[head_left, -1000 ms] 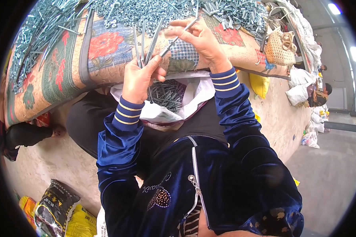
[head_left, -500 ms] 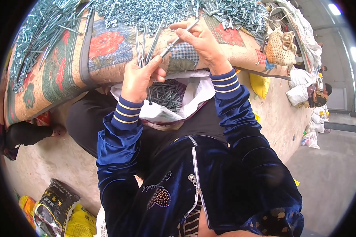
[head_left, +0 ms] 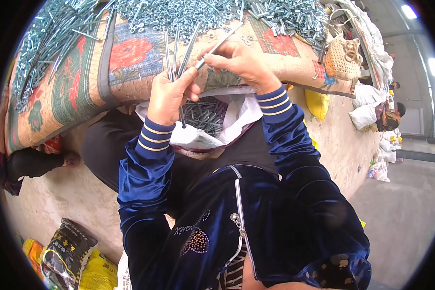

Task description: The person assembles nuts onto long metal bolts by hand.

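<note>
My left hand (head_left: 166, 99) is closed around several long thin metal bolts (head_left: 187, 50), which fan upward from its fist. One more bolt (head_left: 229, 35) slants up to the right from the left thumb and fingertip. On that bolt's lower end sits a short metal sleeve (head_left: 200, 63), touched by the left fingertips. My right hand (head_left: 246, 65) is closed on the slanted bolt, thumb and fingers just above the sleeve. Below both hands, a white sack (head_left: 244, 116) stands open between my legs with many dark bolts (head_left: 203, 116) inside.
A patterned cloth-covered table (head_left: 75, 92) bears heaps of nuts (head_left: 169, 14), long bolts (head_left: 48, 36) and short sleeves (head_left: 287, 17). A woven straw bag (head_left: 342, 58) is at the right, above a yellow bag (head_left: 317, 104). Another person's leg (head_left: 31, 164) shows at left. Packed sacks (head_left: 70, 251) lie lower left.
My right hand has slid down along the slanted bolt toward my left hand, its fingers now close to the sleeve. The left hand and its bolts have stayed nearly still.
</note>
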A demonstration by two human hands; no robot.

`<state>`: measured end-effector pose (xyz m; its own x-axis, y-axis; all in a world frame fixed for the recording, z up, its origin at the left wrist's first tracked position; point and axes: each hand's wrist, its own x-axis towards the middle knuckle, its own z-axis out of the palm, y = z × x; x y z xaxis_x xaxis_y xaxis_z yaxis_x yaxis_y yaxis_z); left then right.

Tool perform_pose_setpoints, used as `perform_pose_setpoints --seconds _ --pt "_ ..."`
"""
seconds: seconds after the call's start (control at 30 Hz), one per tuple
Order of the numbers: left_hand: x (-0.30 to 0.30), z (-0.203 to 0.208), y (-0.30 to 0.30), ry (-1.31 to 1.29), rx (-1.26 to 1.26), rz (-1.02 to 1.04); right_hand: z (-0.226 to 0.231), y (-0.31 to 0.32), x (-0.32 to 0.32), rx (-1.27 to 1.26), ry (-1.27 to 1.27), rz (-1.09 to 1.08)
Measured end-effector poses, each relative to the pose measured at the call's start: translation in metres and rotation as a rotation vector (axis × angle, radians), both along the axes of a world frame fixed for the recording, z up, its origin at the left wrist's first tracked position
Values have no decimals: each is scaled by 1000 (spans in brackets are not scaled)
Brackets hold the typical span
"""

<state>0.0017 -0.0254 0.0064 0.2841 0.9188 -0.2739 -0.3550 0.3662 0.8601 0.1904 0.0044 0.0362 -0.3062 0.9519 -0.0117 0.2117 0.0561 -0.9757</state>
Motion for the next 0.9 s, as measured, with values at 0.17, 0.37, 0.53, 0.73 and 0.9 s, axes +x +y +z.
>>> perform_pose_setpoints --seconds 0.17,0.37,0.53,0.73,0.9 --pt "3 2 4 157 -43 28 -2 -1 2 -11 -264 -154" --pt "-11 -8 17 -389 -189 -71 2 -52 -14 467 -680 -248" --pt "-11 -17 22 -761 -358 -278 -19 -108 -48 1180 -567 -57" --pt "6 -30 10 -310 157 -461 -15 -66 -58 1214 -617 -261" --pt "-11 -25 -12 538 1057 -95 -3 -51 -76 1019 -340 -201"
